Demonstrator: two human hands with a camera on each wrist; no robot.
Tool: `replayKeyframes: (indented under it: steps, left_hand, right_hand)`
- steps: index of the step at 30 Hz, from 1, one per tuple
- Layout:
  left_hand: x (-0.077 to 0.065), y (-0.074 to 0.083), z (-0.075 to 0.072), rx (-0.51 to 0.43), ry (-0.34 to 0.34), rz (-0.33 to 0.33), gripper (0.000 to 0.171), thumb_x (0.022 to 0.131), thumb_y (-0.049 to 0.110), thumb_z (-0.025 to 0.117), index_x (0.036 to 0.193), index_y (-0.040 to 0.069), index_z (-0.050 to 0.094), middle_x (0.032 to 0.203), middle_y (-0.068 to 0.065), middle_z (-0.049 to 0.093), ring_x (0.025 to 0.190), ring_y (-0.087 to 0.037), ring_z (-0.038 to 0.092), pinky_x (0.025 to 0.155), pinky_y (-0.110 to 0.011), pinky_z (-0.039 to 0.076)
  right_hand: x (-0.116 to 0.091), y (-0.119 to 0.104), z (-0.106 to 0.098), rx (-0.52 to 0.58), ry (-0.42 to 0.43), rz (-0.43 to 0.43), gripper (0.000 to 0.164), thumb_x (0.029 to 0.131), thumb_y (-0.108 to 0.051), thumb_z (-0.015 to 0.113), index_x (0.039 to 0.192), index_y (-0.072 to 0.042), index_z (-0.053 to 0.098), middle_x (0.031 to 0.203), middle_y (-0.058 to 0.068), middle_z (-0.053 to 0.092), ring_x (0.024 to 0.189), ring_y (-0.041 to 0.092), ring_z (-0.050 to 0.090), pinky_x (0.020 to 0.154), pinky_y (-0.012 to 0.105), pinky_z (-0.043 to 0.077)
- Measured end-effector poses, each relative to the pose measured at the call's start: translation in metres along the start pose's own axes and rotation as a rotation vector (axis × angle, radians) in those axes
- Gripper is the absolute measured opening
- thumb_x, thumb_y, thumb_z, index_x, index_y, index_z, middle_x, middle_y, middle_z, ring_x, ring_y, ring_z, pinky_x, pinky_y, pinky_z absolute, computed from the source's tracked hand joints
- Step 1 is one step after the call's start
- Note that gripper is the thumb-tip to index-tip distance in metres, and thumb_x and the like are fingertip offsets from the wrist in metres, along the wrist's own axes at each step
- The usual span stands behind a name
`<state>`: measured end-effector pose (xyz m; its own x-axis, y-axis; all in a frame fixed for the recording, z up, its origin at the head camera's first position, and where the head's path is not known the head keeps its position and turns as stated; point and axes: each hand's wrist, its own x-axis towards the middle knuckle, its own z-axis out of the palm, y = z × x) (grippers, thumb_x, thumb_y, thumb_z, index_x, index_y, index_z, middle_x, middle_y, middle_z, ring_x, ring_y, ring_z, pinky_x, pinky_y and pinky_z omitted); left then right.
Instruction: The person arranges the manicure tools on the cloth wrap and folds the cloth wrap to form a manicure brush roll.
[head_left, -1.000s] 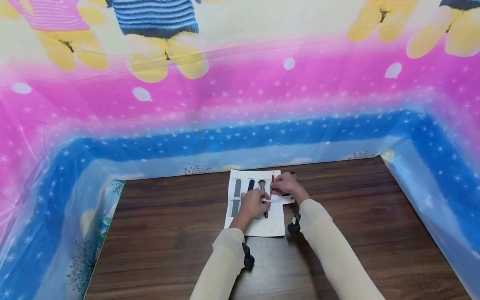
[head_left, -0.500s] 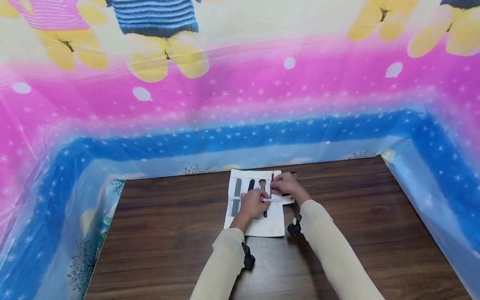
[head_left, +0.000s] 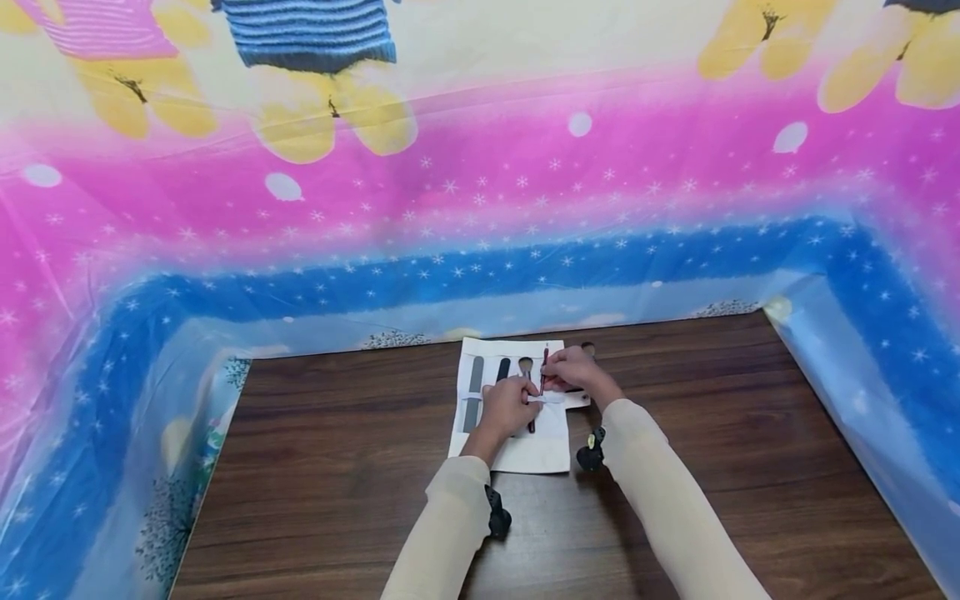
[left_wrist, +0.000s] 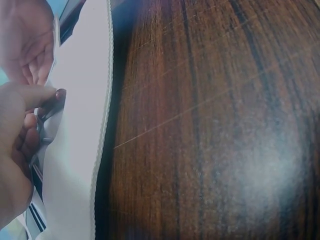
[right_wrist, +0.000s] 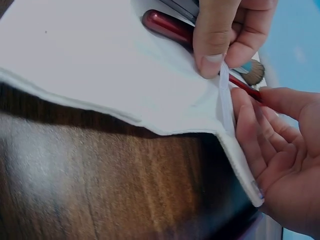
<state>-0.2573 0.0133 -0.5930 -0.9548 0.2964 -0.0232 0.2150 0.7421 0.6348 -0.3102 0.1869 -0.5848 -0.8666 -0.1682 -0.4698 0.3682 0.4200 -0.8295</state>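
Observation:
An unfolded white brush pouch (head_left: 536, 454) lies on the table. My left hand (head_left: 506, 408) pinches the pouch's white elastic strap (right_wrist: 226, 102) between thumb and fingers. Between finger and thumb, my right hand (head_left: 572, 371) grips a thin red makeup brush (head_left: 544, 371), held at the strap; its lower end meets the strap in the right wrist view. Left of it, a fluffy makeup brush (head_left: 526, 367) with a dark-red handle (right_wrist: 167, 26) sits under the strap, partly covered by my left hand. A grey nail file (head_left: 474, 387) and a black flat stick (head_left: 502, 368) sit further left.
Bristles of another brush (head_left: 588, 348) show just beyond my right hand. A white flap with a snap (head_left: 581, 400) juts from the pouch's right side. Brown wood table (head_left: 337, 467) surrounds the pouch, and a patterned cloth (head_left: 480, 275) rises behind its back edge.
The thin red makeup brush shifts very slightly in my right hand beside the strap. My left hand stays in place on the strap.

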Motion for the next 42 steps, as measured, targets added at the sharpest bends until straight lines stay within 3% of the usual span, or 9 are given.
replayKeyframes:
  steps: [3,9,11,15,18,21,25,34,42]
  left_hand:
    - [0.000,0.000,-0.001,0.000,-0.010,0.000,0.008,0.089,0.022,0.076,0.092,0.015,0.074,0.066,0.007,0.054,0.064,-0.008,0.046,0.079,-0.036,0.028]
    - [0.000,0.000,-0.002,-0.001,-0.041,0.000,0.011,0.088,0.024,0.077,0.095,0.016,0.075,0.068,0.007,0.054,0.064,-0.008,0.047,0.079,-0.035,0.027]
    - [0.000,0.000,-0.002,0.003,-0.044,-0.003,0.011,0.087,0.025,0.077,0.095,0.017,0.075,0.068,0.007,0.056,0.064,-0.008,0.047,0.079,-0.035,0.027]
    - [-0.001,0.001,-0.003,-0.002,-0.045,-0.004,0.011,0.089,0.027,0.075,0.094,0.017,0.075,0.070,0.007,0.059,0.065,-0.008,0.048,0.080,-0.036,0.028]
    - [-0.002,0.002,-0.004,-0.015,-0.039,0.007,0.010,0.092,0.026,0.072,0.093,0.016,0.075,0.069,0.006,0.058,0.065,-0.008,0.047,0.080,-0.036,0.027]
    - [-0.002,0.001,-0.004,-0.021,-0.027,0.022,0.010,0.094,0.023,0.070,0.090,0.014,0.075,0.067,0.006,0.055,0.063,-0.008,0.045,0.079,-0.036,0.026]
    - [-0.002,0.001,-0.004,-0.023,-0.015,0.027,0.011,0.095,0.021,0.070,0.087,0.014,0.074,0.063,0.007,0.051,0.062,-0.009,0.044,0.078,-0.036,0.026]
    - [0.002,0.001,-0.001,0.000,-0.010,-0.007,0.014,0.095,0.024,0.069,0.085,0.016,0.073,0.064,0.008,0.053,0.063,-0.009,0.047,0.078,-0.037,0.028]
    - [0.002,0.000,0.002,0.013,0.001,-0.031,0.015,0.096,0.026,0.070,0.085,0.017,0.074,0.062,0.009,0.053,0.065,-0.008,0.048,0.080,-0.037,0.029]
  right_hand:
    - [-0.003,-0.003,-0.001,-0.046,-0.029,-0.007,0.021,0.102,-0.010,0.056,0.111,0.006,0.066,0.070,0.000,0.068,0.058,0.005,0.063,0.058,0.019,0.053]
    - [-0.004,-0.005,-0.003,-0.011,-0.047,0.035,0.017,0.100,-0.009,0.058,0.106,0.005,0.067,0.069,0.000,0.067,0.058,0.005,0.065,0.060,0.019,0.055]
    - [-0.003,-0.004,-0.003,0.021,-0.043,0.036,0.019,0.099,-0.009,0.060,0.110,0.006,0.066,0.076,0.000,0.068,0.063,0.005,0.066,0.064,0.019,0.056]
    - [-0.002,-0.001,-0.001,0.113,-0.028,0.034,0.037,0.098,-0.011,0.063,0.132,0.002,0.058,0.092,0.003,0.068,0.070,0.007,0.066,0.068,0.021,0.056]
    - [-0.002,0.001,0.000,0.170,-0.005,0.032,0.044,0.101,-0.019,0.061,0.141,-0.003,0.054,0.093,0.002,0.068,0.068,0.006,0.064,0.066,0.021,0.056]
    - [-0.001,0.002,0.001,0.200,0.046,0.018,0.040,0.104,-0.026,0.057,0.137,-0.004,0.059,0.084,-0.002,0.066,0.066,0.005,0.062,0.063,0.020,0.054]
    - [0.000,0.003,0.001,0.231,0.099,-0.003,0.034,0.103,-0.022,0.058,0.129,0.000,0.065,0.076,-0.004,0.065,0.065,0.005,0.062,0.062,0.019,0.053]
    - [-0.008,0.001,-0.001,0.111,-0.065,0.043,0.025,0.101,-0.010,0.060,0.117,0.008,0.067,0.070,-0.001,0.069,0.058,0.003,0.065,0.058,0.017,0.054]
    - [-0.013,-0.004,0.002,0.085,-0.067,0.114,0.023,0.099,-0.009,0.063,0.114,0.008,0.069,0.068,0.000,0.069,0.057,0.004,0.066,0.057,0.016,0.053]
